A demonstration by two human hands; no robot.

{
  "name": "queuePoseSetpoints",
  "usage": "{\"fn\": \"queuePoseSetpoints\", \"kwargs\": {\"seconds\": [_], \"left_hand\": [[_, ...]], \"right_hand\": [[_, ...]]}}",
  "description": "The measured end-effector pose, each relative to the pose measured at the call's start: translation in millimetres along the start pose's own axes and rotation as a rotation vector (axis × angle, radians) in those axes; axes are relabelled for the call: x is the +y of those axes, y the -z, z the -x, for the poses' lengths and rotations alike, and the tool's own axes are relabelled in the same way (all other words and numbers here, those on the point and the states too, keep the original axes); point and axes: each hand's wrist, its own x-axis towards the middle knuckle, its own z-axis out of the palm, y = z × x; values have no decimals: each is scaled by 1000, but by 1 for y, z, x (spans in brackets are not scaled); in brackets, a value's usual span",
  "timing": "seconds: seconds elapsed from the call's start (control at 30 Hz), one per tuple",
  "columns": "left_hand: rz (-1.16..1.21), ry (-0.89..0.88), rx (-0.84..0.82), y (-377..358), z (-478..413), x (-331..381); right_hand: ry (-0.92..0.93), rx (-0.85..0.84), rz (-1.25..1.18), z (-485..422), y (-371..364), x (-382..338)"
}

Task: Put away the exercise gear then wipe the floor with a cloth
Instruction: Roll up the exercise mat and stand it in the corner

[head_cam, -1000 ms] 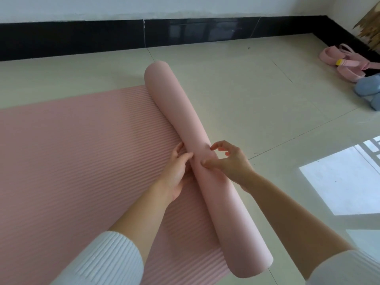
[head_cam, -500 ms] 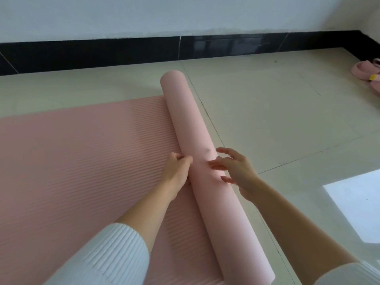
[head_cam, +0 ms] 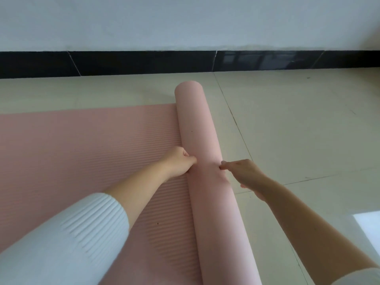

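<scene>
Pink exercise mat (head_cam: 92,151) lying half rolled on the tiled floor (head_cam: 287,130), its roll (head_cam: 197,124) sitting along the flat part's right edge, left hand (head_cam: 178,163) curling into a fist and pressing against the roll's left side, right hand (head_cam: 242,171) reaching open, straight fingertips touching the roll's right side

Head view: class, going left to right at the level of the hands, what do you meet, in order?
Flat mat → left hand → rolled mat → right hand → bare floor tiles.
</scene>
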Motion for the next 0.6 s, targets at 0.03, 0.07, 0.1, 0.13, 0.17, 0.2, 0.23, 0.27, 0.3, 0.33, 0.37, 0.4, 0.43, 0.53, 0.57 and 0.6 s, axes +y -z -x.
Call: {"fn": "queuePoseSetpoints", "kwargs": {"seconds": [0.03, 0.07, 0.1, 0.13, 0.17, 0.2, 0.23, 0.27, 0.3, 0.33, 0.37, 0.4, 0.43, 0.53, 0.57, 0.6], "left_hand": [[13, 27, -36, 6, 6, -1], [27, 56, -66, 12, 12, -3], [48, 89, -92, 18, 18, -6], [72, 122, -111, 24, 23, -10], [94, 140, -125, 29, 26, -17], [119, 150, -133, 33, 31, -22], [142, 156, -134, 36, 33, -29], [163, 160, -135, 39, 36, -35], [173, 165, -141, 41, 39, -42], [186, 165, -151, 43, 42, -48], [201, 160, -161, 44, 44, -54], [216, 157, -156, 47, 47, -58], [223, 149, -139, 50, 49, -61], [127, 44, -32, 61, 53, -71], [53, -22, 4, 66, 54, -76], [-35, -93, 42, 73, 56, -81]], "right_hand": [[13, -18, -37, 3, -3, -2], [29, -36, -94, 6, -7, -3], [46, -50, -147, 7, -12, -5], [68, -61, -180, 9, -18, -8], [89, -70, -203, 10, -25, -11], [104, -84, -221, 11, -31, -15], [105, -111, -250, 12, -37, -19], [100, -157, -300, 11, -43, -23], [90, -211, -368, 11, -48, -26], [73, -250, -440, 10, -52, -29], [54, -264, -502, 9, -56, -32], [31, -257, -551, 7, -59, -35], [1, -240, -593, 7, -62, -38], [-90, -214, -611, 9, -73, -44], [-101, -214, -571, 10, -79, -46], [-91, -204, -505, 10, -85, -48]]}}
